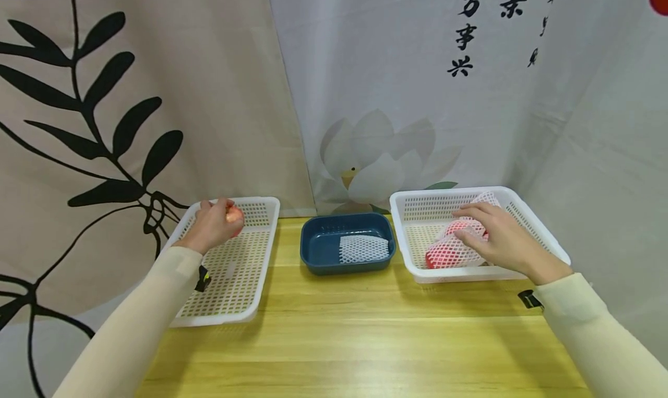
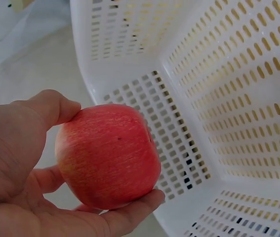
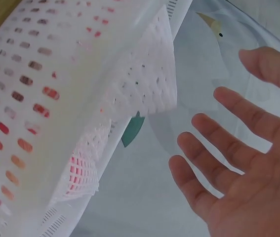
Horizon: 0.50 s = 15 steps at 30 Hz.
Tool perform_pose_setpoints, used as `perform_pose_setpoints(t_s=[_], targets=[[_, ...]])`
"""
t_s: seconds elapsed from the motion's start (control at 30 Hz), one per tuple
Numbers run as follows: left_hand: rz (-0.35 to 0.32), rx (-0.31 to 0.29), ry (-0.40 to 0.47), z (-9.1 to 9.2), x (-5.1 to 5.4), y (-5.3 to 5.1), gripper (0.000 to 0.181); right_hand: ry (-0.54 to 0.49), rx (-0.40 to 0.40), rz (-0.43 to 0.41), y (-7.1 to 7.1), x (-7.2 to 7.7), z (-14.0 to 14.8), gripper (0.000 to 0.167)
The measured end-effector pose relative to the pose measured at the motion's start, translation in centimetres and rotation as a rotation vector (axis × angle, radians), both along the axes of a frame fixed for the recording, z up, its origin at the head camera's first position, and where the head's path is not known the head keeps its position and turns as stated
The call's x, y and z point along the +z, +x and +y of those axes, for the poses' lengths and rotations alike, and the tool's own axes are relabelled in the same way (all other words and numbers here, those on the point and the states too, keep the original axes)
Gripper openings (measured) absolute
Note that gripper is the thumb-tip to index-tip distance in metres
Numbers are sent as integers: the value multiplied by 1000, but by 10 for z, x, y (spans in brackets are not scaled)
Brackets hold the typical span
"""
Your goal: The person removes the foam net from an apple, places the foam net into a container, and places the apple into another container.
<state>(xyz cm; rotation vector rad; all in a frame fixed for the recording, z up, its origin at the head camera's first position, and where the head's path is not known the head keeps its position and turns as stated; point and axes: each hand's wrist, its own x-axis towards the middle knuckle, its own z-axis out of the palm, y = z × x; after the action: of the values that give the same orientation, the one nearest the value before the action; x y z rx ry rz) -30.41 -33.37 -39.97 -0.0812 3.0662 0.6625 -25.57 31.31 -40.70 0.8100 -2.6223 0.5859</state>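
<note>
Left hand has a bare red apple at the far left corner of the left basket, held above the basket floor. From the left wrist view I read the grip as firm enough: thumb on the upper side, fingertips underneath, all clamped on the apple. Right hand is over the right basket, toward that basket's right edge; fingers apart, thumb well off them, nothing held. Under it, near the basket's near edge, lies red fruit in white netting; how many pieces I can't tell, the hand covers part. Whether the fingertips brush the netting the head view leaves unsure; the right wrist view shows them clear of it. Between the baskets, by the far edge of the table, sits a blue tray with a foam sleeve lying flat against its right end. Step in hand, my judgement: setting the bare apple into the left basket, with sleeves kept apart in the tray; one still can't rule out a lift instead. If it is a placing, the next move calls for lowering the apple to the basket floor in that corner before loosening the thumb, since a round fruit could roll. For the right hand, I'd want the fingers curled round one netted piece.
</note>
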Motion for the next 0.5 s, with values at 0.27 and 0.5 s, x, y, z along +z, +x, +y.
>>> perform_pose_setpoints(t_s=[0.27, 0.5], targets=[[-26, -28, -10, 0, -6, -13, 73, 28, -47, -72, -8, 5, 5, 41], [-30, -32, -9, 5, -16, -23, 72, 73, -101, -161, -14, 9, 10, 48]])
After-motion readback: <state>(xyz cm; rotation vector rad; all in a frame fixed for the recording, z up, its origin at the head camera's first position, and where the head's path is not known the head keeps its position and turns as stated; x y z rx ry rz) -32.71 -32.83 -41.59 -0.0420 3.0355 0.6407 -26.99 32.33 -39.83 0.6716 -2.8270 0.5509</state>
